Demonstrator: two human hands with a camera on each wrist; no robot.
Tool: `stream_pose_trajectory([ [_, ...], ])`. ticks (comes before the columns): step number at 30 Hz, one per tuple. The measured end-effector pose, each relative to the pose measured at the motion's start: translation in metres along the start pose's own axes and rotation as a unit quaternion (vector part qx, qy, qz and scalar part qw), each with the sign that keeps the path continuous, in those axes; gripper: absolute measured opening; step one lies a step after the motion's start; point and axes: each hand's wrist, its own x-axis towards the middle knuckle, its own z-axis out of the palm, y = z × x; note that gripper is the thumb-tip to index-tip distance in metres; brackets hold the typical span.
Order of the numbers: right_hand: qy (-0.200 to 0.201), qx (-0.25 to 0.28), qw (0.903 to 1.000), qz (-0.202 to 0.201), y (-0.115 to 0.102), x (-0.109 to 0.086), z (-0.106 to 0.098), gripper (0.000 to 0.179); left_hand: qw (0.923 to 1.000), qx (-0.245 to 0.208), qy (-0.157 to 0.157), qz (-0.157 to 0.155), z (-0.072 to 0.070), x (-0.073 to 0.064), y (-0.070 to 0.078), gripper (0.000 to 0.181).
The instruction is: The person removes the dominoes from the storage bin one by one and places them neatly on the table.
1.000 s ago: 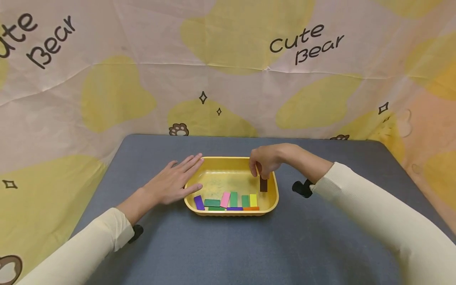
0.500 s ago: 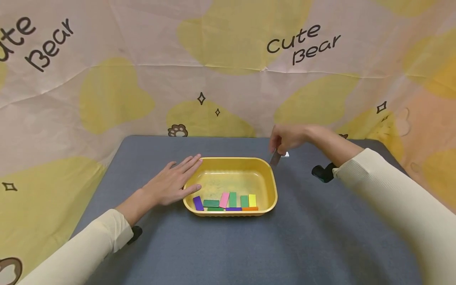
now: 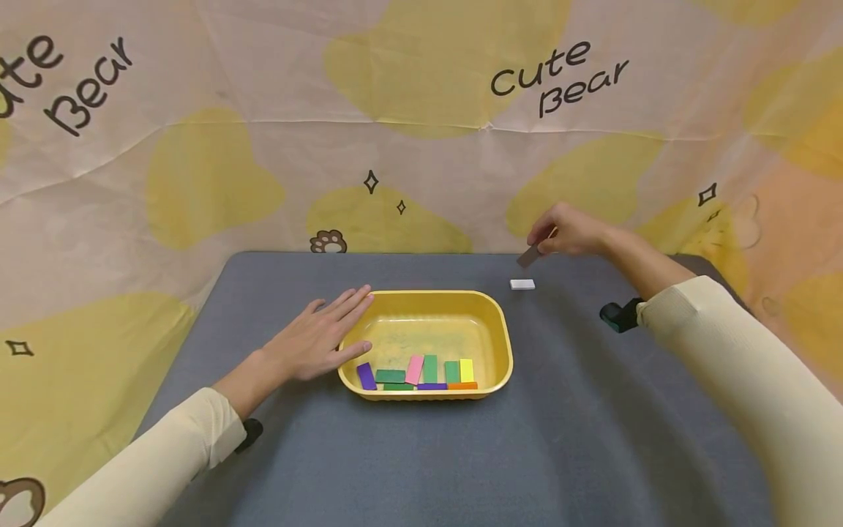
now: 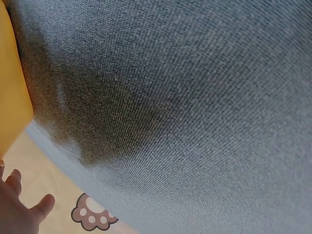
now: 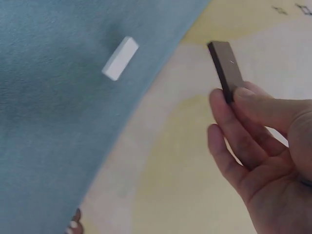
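**Right hand (image 3: 570, 230) pinches one dark brown, flat rectangular block (image 3: 529, 255)**

The thumb and fingers of the right hand grip the dark brown block near one end, above the far right part of the grey-blue, cloth-textured table (image 3: 421, 468). One small white rectangular block (image 3: 522, 285) lies on the table near it; the two are apart.

The left hand (image 3: 316, 337) holds nothing: its fingers are straight, its thumb is spread, and it rests across the left rim of one yellow, rounded rectangular tray (image 3: 428, 333).

Nine rectangular blocks are in the tray, gathered along its near side: four green blocks (image 3: 430, 369), two purple blocks (image 3: 366, 376), one pink block (image 3: 414, 369), one yellow block (image 3: 466, 369) and one orange block (image 3: 462, 386).

Two cream sleeves (image 3: 724, 366) cover the forearms. Behind the table hangs one pale fabric backdrop (image 3: 435, 161) with yellow patches and "Cute Bear" lettering.
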Motion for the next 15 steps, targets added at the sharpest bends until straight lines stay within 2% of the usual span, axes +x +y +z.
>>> stream_pose_trajectory([
  [10,0.069,-0.011,0.9966,0.043,0.031,-0.012,0.011,0.017,1.0,0.003,0.0,0.001,0.0,0.001,0.0,0.082],
  [15,0.078,-0.009,0.9956,0.051,0.049,-0.018,0.019,0.019,1.0,0.005,0.0,0.0,-0.001,0.001,0.001,0.082],
])
